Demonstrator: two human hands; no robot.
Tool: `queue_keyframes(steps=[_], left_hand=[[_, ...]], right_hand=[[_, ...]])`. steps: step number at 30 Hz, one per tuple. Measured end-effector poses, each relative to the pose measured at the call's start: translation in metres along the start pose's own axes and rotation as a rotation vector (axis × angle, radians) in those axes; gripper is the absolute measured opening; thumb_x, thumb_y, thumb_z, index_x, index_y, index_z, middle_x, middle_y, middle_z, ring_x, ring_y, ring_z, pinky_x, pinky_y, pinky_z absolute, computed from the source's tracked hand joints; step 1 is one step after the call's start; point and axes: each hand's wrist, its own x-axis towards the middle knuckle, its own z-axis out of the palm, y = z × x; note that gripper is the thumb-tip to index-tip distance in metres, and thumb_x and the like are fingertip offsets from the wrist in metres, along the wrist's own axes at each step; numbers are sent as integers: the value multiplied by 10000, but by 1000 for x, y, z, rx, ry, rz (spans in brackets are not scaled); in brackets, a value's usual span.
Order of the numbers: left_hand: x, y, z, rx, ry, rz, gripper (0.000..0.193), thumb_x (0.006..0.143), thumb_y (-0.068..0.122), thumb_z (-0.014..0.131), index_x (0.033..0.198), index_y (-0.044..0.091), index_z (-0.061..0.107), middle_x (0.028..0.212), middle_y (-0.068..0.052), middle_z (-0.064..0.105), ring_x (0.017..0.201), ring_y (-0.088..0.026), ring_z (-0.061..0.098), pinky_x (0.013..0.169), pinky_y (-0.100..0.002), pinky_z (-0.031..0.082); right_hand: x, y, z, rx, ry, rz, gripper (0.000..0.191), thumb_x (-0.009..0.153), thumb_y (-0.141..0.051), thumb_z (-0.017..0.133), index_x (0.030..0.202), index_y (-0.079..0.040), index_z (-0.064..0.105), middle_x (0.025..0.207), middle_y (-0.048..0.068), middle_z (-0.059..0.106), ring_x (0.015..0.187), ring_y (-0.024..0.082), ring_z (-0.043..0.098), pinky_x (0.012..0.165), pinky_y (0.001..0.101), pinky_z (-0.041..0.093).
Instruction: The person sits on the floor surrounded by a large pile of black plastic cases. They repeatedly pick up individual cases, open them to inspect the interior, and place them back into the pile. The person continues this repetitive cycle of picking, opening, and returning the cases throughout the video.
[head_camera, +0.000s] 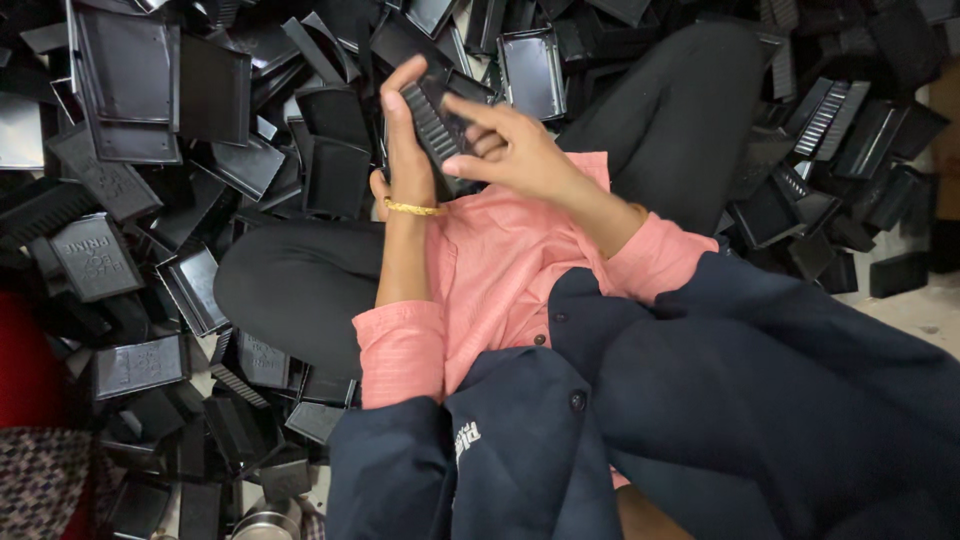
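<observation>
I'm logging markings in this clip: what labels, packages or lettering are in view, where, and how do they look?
Embossed black plastic tray, left of the pile: rectangular, raised lettering.
Second embossed tray, lower left: flat, black.
Small white print on the dark blue jacket, bottom centre.
No packages, signs or screens.

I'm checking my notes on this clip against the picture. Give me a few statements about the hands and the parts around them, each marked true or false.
1. Both hands hold one ribbed black plastic part. True.
2. The left hand wears a thin gold bangle at the wrist. True.
3. The sleeves at the forearms are green. False: they are pink.
4. The black plastic trays stand in neat stacks. False: they lie in a loose heap all round.
5. The right hand rests empty on the knee. False: its fingers grip the part.
</observation>
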Motion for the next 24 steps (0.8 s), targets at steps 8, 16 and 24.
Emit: queue_keyframes(steps=[8,16,24], left_hand=[[6,30,-13,758,465,255,428,1111,347,423,896,-2,548,685,-132,500,631,-238,493,622,-396,404],[7,25,-23,683,545,347,419,1153,319,395,954,5,589,818,-126,597,743,-275,569,737,-373,448],[135,26,-117,1547,398,651,191,929,355,766,985,199,672,1327,-184,538,1231,-354,549,1035,-524,403]], right_hand=[[-22,-16,6,197,41,-171,421,898,-117,811,1206,-21,540,1079,-1,648,998,72,647,899,257,572],[-5,-45,0,-287,71,-275,380,893,-160,879,962,1,541,761,61,578,716,122,546,642,286,494],[64,-54,-59,-151,147,-265,294,939,-200,827,1061,-5,643,936,91,681,863,146,657,760,308,549]])
